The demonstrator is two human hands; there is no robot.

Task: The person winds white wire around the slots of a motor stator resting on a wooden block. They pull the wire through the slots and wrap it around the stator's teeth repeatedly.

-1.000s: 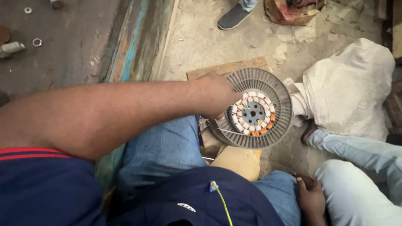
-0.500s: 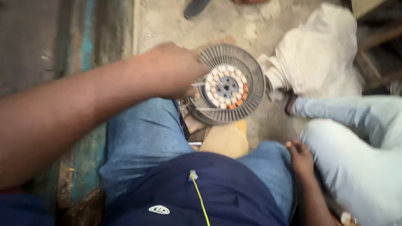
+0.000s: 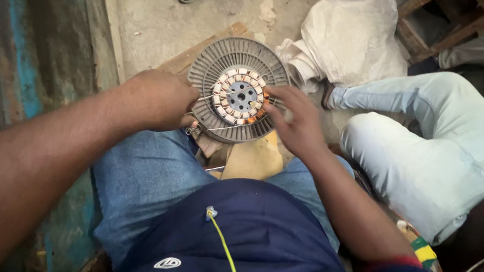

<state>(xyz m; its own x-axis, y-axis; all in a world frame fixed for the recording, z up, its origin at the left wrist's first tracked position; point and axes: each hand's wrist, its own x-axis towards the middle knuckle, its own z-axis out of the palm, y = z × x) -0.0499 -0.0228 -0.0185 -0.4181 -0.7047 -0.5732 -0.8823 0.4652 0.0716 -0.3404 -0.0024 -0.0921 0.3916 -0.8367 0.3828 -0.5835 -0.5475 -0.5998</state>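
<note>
- Between your knees, your left hand (image 3: 155,99) is closed over the rim of the motor disc (image 3: 237,89) at its 9 o'clock edge, fingers curled round so it is held fast.
- Your right hand (image 3: 293,120) lies at the disc's 3 to 4 o'clock side, fingers loosely spread and a little blurred; the fingertips (image 3: 270,92) touch the ring of copper windings (image 3: 224,108), but you cannot tell whether they pinch anything.
- Thin wire leads (image 3: 219,127) run from the windings towards your left hand, at about 7 o'clock on the disc.
- Flat face up, the disc has no long axis; its hub (image 3: 241,96) sits midway between both hands, the right one nearer the windings.
- Under the disc, a wooden block (image 3: 251,160) shows at 6 o'clock, resting by your jeans (image 3: 145,180).
- Farther out, a white sack (image 3: 355,38) lies at 1 o'clock, and another person's pale trouser leg (image 3: 428,146) at 3 o'clock, well apart from the disc.
</note>
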